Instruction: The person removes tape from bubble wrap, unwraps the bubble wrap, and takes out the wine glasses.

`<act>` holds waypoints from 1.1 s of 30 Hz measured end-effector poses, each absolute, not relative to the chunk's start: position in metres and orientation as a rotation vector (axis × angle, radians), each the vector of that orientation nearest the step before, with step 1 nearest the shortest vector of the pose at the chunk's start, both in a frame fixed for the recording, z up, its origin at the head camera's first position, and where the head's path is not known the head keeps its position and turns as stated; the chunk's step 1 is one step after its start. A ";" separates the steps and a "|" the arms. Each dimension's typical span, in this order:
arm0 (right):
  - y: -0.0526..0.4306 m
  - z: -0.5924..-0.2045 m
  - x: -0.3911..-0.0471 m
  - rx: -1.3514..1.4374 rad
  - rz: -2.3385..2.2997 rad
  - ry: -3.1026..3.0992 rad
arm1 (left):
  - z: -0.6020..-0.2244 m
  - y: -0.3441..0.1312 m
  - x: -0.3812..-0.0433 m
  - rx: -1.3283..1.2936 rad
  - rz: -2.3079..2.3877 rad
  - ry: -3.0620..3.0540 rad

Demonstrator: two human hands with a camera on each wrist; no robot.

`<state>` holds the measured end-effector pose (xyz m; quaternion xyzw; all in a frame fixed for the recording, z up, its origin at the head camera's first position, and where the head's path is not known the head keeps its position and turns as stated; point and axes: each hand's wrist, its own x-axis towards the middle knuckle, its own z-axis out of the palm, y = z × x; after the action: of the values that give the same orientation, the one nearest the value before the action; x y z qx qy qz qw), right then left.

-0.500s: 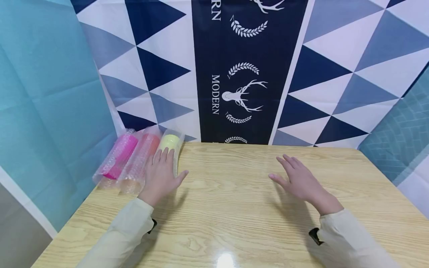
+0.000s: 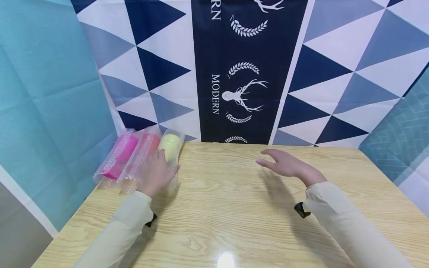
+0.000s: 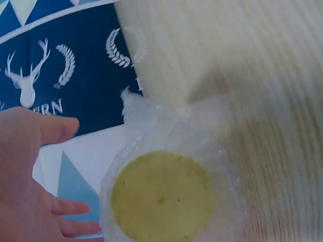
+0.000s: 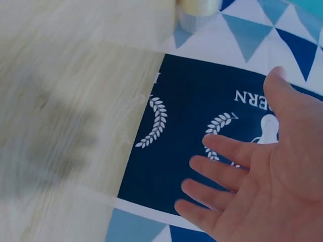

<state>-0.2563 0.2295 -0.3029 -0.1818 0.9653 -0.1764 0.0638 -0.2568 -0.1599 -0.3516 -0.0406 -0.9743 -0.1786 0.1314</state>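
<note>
Three bubble-wrapped cylinders lie side by side at the table's back left: a pink cylinder (image 2: 122, 154), a coral red cylinder (image 2: 151, 142) and a yellow cylinder (image 2: 170, 145). My left hand (image 2: 156, 175) is over the near part of the coral and yellow ones, thumb apart from the fingers. In the left wrist view the yellow cylinder's round end (image 3: 161, 196) faces the camera inside its wrap, with my fingertips right at the wrap's edge. My right hand (image 2: 285, 165) hovers over the right part of the table, holding nothing, its fingers loosely spread in the right wrist view.
The wood-grain table (image 2: 221, 208) runs back to a patterned cloth (image 2: 248, 93) with triangles and deer heads. A plain blue-green cloth (image 2: 50, 111) hangs along the left side, close to the pink cylinder.
My right hand has moved left and slightly away from me over the table. My left hand has shifted a little left, its fingers dipping beside the yellow cylinder. The cylinders have not moved.
</note>
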 end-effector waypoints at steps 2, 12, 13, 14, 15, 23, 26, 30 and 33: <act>0.228 -0.300 -0.263 -0.520 -0.561 2.863 | -0.351 -0.164 -0.260 -0.081 -0.601 -2.847; 0.221 -0.301 -0.291 -0.483 -0.729 2.707 | -0.348 -0.173 -0.270 -0.009 -0.739 -2.910; 0.220 -0.302 -0.293 -0.480 -0.767 2.680 | -0.348 -0.172 -0.271 0.013 -0.750 -2.912; 0.218 -0.303 -0.295 -0.477 -0.805 2.651 | -0.348 -0.172 -0.271 0.036 -0.768 -2.911; 0.215 -0.305 -0.296 -0.468 -0.842 2.624 | -0.348 -0.172 -0.272 0.054 -0.789 -2.911; 0.181 -0.320 -0.306 -0.489 -1.026 2.573 | -0.346 -0.183 -0.269 0.124 -0.792 -2.889; 0.170 -0.325 -0.309 -0.482 -1.091 2.575 | -0.345 -0.183 -0.270 0.177 -0.774 -2.927; 0.158 -0.330 -0.310 -0.434 -1.151 2.578 | -0.345 -0.178 -0.274 0.239 -0.817 -2.993; 0.149 -0.331 -0.310 -0.406 -1.181 2.582 | -0.347 -0.172 -0.276 0.243 -0.850 -3.031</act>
<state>-0.3098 0.1488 -0.3314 -0.1402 0.8919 -0.4078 0.1363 -0.2759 -0.1724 -0.3474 0.0771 -0.9599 -0.2693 -0.0081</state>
